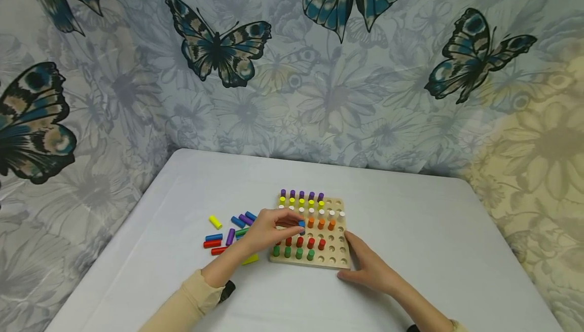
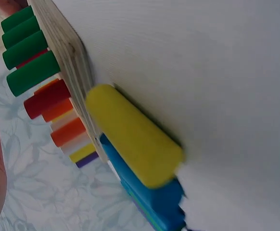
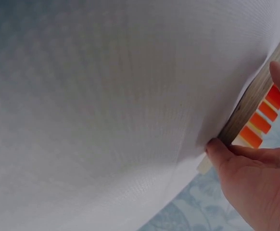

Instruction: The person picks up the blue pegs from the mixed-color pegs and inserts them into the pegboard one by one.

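Observation:
A wooden pegboard (image 1: 335, 262) stands on the table, filled in part with upright pegs in colour rows. Over its middle, my left hand (image 1: 271, 228) pinches a blue peg (image 1: 301, 224) between thumb and fingertips, near the orange pegs (image 1: 321, 223). That hand and its fingers hide part of the rows behind. At the board's right side, my right hand (image 1: 371, 268) rests with thumb and fingers spread; in the right wrist view its fingertips (image 3: 216, 145) touch the board's edge (image 3: 248, 106). Green pegs (image 1: 298, 254) line the near row, with red pegs (image 1: 311, 242) behind them.
Loose pegs lie left of the board, among them a yellow peg (image 1: 215, 221), a red peg (image 1: 212, 244) and a purple peg (image 1: 230, 236). Another yellow peg (image 2: 135, 134) lies close to the board's edge. A patterned wall (image 1: 319, 119) rises behind the white table (image 1: 219, 175).

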{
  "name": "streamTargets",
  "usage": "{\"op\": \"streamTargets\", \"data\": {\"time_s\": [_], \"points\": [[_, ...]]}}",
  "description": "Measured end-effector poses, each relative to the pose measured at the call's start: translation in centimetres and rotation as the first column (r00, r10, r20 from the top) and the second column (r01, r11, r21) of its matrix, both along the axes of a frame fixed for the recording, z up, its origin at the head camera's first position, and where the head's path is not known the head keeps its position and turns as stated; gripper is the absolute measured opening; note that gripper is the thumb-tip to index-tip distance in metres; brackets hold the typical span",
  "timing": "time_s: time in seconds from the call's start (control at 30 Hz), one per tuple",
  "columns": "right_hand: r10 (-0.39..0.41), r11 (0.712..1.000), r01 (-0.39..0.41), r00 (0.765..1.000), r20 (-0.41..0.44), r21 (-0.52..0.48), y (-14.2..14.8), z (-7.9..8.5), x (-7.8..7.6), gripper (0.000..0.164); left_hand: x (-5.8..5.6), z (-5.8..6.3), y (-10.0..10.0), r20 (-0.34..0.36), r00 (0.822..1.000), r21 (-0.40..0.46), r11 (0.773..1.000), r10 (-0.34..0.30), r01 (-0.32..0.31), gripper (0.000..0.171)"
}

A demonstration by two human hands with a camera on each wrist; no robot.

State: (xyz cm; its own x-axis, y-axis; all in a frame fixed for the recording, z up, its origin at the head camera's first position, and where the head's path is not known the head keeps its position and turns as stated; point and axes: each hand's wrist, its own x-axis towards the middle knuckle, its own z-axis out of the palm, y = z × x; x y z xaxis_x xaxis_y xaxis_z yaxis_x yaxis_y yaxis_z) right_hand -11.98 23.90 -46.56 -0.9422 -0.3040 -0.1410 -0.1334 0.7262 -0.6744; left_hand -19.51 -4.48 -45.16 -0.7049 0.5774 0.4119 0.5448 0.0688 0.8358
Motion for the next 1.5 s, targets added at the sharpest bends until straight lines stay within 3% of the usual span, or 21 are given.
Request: {"op": "streamTargets", "data": {"time_s": [0.13, 0.3, 0.63, 0.9, 1.23, 1.5], "points": [[-0.005, 1.0, 0.005, 1.0, -0.005, -0.001, 0.0, 0.1, 0.1, 0.103, -0.6, 0.2, 1.6, 0.005, 1.0, 0.0, 1.0, -0.025, 0.025, 0.022], [0.008, 1.0, -0.008, 1.0, -0.017, -0.01, 0.2, -0.2, 0.1, 0.102, -1.1, 0.3, 3.4, 0.059, 0.997, -0.026, 0.999, -0.042, 0.044, 0.023], [0.035, 0.999, -0.037, 0.998, -0.055, -0.03, 0.2, -0.1, 0.2, 0.1, -0.9, 0.3, 6.8, 0.135, 0.991, -0.138, 0.99, 0.022, -0.003, 0.02], [0.053, 0.998, -0.055, 0.996, -0.077, -0.031, 0.4, -0.1, 0.2, 0.099, -0.4, 0.5, 8.5, 0.165, 0.985, -0.129, 0.991, 0.047, -0.026, 0.016], [0.074, 0.996, -0.079, 0.992, -0.099, -0.046, 0.7, -0.2, 0.1, 0.096, 0.3, -0.2, 10.1, 0.144, 0.984, -0.218, 0.973, 0.105, -0.072, 0.013], [0.086, 0.993, -0.093, 0.991, -0.102, -0.066, 0.8, -0.3, 0.3, 0.095, 0.6, -0.8, 11.0, 0.087, 0.991, -0.296, 0.953, 0.1, -0.07, 0.014]]}}
